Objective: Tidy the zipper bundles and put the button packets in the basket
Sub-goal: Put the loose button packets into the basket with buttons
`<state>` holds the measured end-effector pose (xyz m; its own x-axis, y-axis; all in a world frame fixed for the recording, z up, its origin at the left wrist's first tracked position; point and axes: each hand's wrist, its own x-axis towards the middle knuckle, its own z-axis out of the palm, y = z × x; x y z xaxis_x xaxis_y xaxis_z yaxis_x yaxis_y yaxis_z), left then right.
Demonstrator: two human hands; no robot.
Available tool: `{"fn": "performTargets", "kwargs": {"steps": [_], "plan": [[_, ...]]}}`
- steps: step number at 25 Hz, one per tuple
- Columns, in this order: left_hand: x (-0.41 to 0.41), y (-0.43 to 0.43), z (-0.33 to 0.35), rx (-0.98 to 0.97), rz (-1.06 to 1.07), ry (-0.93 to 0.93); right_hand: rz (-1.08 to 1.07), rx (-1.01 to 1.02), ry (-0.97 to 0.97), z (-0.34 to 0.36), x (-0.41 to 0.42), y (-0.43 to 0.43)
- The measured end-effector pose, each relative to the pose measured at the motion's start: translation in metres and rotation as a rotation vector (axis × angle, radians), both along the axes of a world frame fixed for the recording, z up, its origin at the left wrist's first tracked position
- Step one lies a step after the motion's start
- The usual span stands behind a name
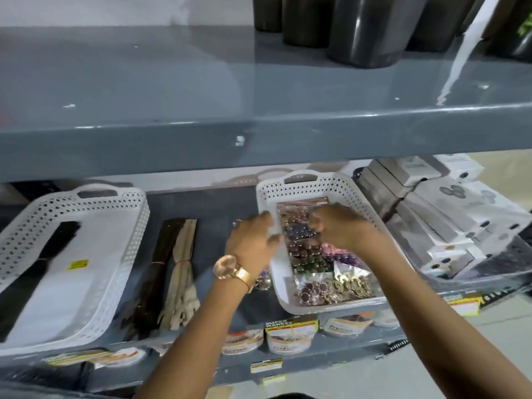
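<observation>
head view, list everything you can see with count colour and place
baskets: two, white; left basket and right basket on middle shelf
black zipper bundle: one, in left basket
zipper bundles: two, dark brown and beige, on shelf between baskets
button packets: several, mixed colours, in right basket
boxes: many, white and grey, far right
bins: several, dark, top shelf
pouches: several, lower shelf
left hand: wristwatch, at right basket's left wall
right hand: over the packets
</observation>
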<state>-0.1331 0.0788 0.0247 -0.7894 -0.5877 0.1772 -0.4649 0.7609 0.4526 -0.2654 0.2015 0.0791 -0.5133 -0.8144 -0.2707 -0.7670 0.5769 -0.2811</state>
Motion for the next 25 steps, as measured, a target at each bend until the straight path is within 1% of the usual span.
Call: {"fn": "performTargets", "kwargs": {"steps": [1,2,3,5,6,7,8,10,12,13,15,16,17,18,20,22,23,24,25], "plan": [[0.010,-0.022,0.000,0.005,0.095,-0.013,0.087,-0.074,-0.009,0.003,0.017,-0.018],[0.020,-0.042,-0.003,0.060,0.170,-0.067,0.192,-0.089,0.036,0.001,0.036,-0.035],[0.029,-0.057,-0.010,0.138,0.204,-0.158,0.294,-0.044,0.126,-0.007,0.054,-0.050],[0.038,-0.071,-0.029,0.255,0.166,-0.349,0.424,0.157,0.338,-0.031,0.080,-0.073],[0.039,-0.073,-0.039,0.273,0.149,-0.397,0.444,0.248,0.413,-0.043,0.087,-0.081],[0.039,-0.073,-0.047,0.277,0.146,-0.406,0.445,0.299,0.468,-0.054,0.093,-0.087],[0.038,-0.073,-0.054,0.281,0.148,-0.385,0.428,0.324,0.503,-0.063,0.096,-0.091],[0.037,-0.077,-0.062,0.327,0.151,-0.334,0.358,0.282,0.520,-0.071,0.096,-0.097],[0.039,-0.082,-0.060,0.438,0.163,-0.258,0.293,0.189,0.439,-0.073,0.092,-0.100],[0.041,-0.085,-0.056,0.489,0.190,-0.190,0.271,0.128,0.358,-0.072,0.089,-0.101],[0.046,-0.090,-0.042,0.514,0.264,-0.004,0.168,-0.076,0.085,-0.061,0.081,-0.101],[0.049,-0.094,-0.032,0.483,0.291,0.089,0.089,-0.204,-0.073,-0.052,0.075,-0.100],[0.050,-0.099,-0.021,0.454,0.291,0.179,0.017,-0.328,-0.188,-0.041,0.068,-0.098],[0.047,-0.101,-0.008,0.439,0.254,0.270,-0.027,-0.437,-0.233,-0.026,0.057,-0.092],[0.041,-0.106,0.015,0.406,0.156,0.402,-0.086,-0.570,-0.253,-0.001,0.030,-0.080],[0.024,-0.100,0.032,0.414,0.093,0.441,-0.169,-0.623,-0.383,0.019,-0.003,-0.059],[0.011,-0.090,0.036,0.478,0.034,0.438,-0.207,-0.589,-0.412,0.024,-0.024,-0.044],[0.000,-0.078,0.038,0.557,-0.046,0.411,-0.201,-0.480,-0.360,0.026,-0.041,-0.033],[-0.012,-0.062,0.036,0.631,-0.140,0.345,-0.170,-0.298,-0.230,0.024,-0.056,-0.021]]}}
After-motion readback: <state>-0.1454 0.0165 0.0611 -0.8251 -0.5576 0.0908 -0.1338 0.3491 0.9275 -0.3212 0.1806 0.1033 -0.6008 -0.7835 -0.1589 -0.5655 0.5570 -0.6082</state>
